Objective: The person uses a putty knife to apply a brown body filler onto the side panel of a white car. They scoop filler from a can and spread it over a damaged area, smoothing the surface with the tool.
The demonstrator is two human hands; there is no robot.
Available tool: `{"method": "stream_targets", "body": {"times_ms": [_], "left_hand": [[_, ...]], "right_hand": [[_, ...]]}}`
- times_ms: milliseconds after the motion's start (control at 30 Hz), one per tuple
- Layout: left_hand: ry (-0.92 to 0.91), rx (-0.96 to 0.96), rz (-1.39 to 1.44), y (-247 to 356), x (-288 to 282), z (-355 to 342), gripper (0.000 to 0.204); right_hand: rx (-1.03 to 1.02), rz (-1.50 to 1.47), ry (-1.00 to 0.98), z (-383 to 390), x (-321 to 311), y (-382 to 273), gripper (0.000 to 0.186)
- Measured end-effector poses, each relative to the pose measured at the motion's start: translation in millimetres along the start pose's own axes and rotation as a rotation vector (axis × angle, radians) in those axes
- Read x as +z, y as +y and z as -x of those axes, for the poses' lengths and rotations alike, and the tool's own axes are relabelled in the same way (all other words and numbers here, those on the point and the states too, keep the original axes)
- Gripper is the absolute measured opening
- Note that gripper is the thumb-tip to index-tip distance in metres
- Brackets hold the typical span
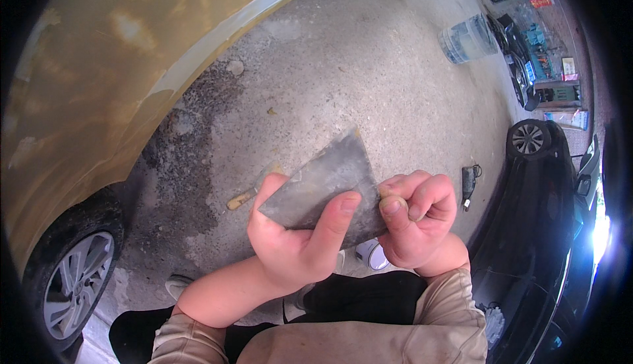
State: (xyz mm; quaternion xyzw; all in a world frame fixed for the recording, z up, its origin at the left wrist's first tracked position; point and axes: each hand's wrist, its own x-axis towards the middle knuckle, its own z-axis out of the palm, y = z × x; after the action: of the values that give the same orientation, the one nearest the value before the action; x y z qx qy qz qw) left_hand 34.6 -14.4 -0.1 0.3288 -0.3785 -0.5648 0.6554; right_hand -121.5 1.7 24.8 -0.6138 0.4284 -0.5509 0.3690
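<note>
A dark grey sheet of sandpaper point(323, 182), dusty with paler patches, is held up in front of me at a tilt. My left hand point(297, 232) is closed on it, thumb flat on the upper face and fingers underneath. At the sheet's right edge, my right hand point(417, 215) pinches with thumb and forefinger, the other fingers curled. On the floor beyond my left hand lies a putty knife with a wooden handle point(240, 200), its blade partly hidden.
A tan and white car panel point(132, 60) curves along the left above a wheel point(79, 285). A cloudy bucket point(467, 38) stands at far right. Near a black car point(521, 232) lies a dark tool point(469, 182). A white tub point(377, 257) sits below my hands.
</note>
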Motion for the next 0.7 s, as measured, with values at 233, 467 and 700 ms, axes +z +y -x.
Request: {"method": "stream_targets", "body": {"times_ms": [233, 467, 700], "left_hand": [[-0.01, 0.017, -0.011, -0.6, 0.0, 0.0, 0.021], [0.004, 0.011, 0.0, -1.4, -0.8, 0.9, 0.021], [-0.025, 0.025, 0.05, -4.4, 0.5, -1.5, 0.019]], "right_hand": [[-0.03, 0.09, -0.028, 2.2, -2.2, 2.2, 0.031], [-0.125, 0.239, -0.129, -4.2, -5.9, -1.0, 0.034], [-0.155, 0.289, -0.183, -9.2, -11.3, -6.1, 0.036]]}}
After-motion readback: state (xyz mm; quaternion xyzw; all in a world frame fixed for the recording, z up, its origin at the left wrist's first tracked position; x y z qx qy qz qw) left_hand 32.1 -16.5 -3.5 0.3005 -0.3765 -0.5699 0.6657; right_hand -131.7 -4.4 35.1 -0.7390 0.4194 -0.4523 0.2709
